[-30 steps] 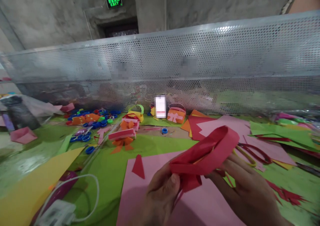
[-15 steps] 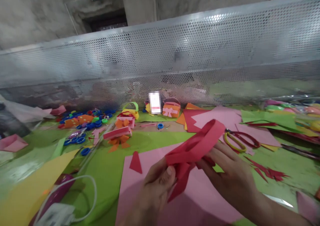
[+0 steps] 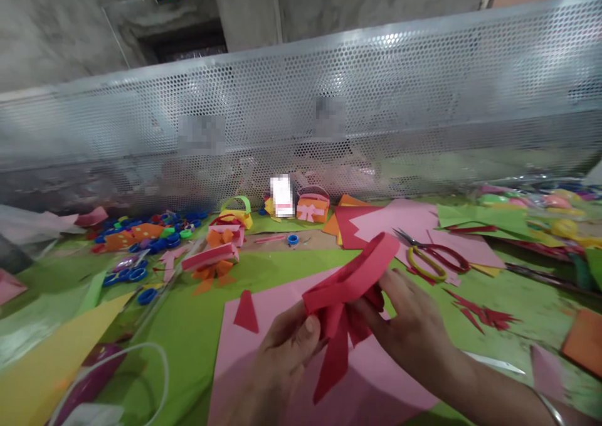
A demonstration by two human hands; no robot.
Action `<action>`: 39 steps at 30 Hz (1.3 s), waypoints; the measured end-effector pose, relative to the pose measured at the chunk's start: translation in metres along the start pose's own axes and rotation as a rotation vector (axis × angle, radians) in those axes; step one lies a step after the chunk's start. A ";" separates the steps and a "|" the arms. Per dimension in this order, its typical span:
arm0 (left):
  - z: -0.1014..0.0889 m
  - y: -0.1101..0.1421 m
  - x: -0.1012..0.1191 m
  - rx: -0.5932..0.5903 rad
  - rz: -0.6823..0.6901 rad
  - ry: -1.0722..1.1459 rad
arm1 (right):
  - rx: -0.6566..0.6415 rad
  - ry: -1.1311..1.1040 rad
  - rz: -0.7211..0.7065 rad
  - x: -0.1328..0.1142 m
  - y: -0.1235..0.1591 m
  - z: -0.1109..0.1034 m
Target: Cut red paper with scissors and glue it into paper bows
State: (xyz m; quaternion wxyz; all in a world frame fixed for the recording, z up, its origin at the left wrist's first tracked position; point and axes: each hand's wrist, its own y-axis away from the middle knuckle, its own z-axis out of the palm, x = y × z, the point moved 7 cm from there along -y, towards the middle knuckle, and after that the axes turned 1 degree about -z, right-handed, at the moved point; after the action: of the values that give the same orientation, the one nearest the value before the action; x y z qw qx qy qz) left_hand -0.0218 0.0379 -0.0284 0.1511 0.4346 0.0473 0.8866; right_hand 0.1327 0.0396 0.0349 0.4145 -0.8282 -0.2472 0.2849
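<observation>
Between my two hands is a red paper bow (image 3: 350, 282), with a wide loop on top and pointed tails hanging down. My left hand (image 3: 294, 338) pinches its left side, the thumb lying near the knot. On the other side my right hand (image 3: 409, 313) grips the bow from behind and below; some of those fingers are hidden by the paper. A large pink paper sheet (image 3: 277, 382) lies under both hands, with a small red scrap (image 3: 246, 312) on its upper left part.
Scissors with yellow and red handles (image 3: 437, 260) lie right of the bow, near red offcuts (image 3: 484, 310). Small paper baskets (image 3: 313, 207) stand at the back before a perforated metal panel (image 3: 282, 112). Blue scissors (image 3: 126, 275), a purple glue gun (image 3: 89, 376) and yellow paper (image 3: 56, 357) are at left.
The view has swung slightly right, so the scene sits further left. My hands have turned the bow a little, and its tails now show more fully.
</observation>
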 end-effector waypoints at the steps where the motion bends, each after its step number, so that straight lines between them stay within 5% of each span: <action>1: -0.001 -0.001 -0.002 -0.010 -0.002 0.019 | 0.005 0.009 0.024 0.001 0.000 0.001; 7: -0.014 -0.006 -0.010 0.009 -0.030 0.086 | -0.002 -0.034 0.260 0.019 -0.001 0.008; 12: -0.006 -0.007 -0.002 -0.026 -0.019 0.115 | -0.001 -0.210 0.556 0.038 0.003 0.016; 19: 0.011 -0.006 0.010 -0.003 0.061 -0.101 | -0.236 -0.607 0.756 0.036 0.016 0.045; 23: -0.003 -0.008 0.013 0.251 0.182 -0.436 | -0.246 -0.618 0.812 0.032 0.028 0.051; 27: -0.014 -0.011 0.013 0.410 0.273 -0.528 | -0.244 -0.677 0.819 0.024 0.034 0.055; 39: -0.010 -0.012 0.005 0.379 0.229 -0.455 | -0.260 -0.671 0.811 0.022 0.033 0.052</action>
State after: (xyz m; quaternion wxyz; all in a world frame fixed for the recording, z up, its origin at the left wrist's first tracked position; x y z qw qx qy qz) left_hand -0.0303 0.0515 -0.0334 -0.0267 0.6448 0.1275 0.7532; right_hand 0.1195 0.0647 -0.0239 0.0635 -0.7651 -0.0600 0.6380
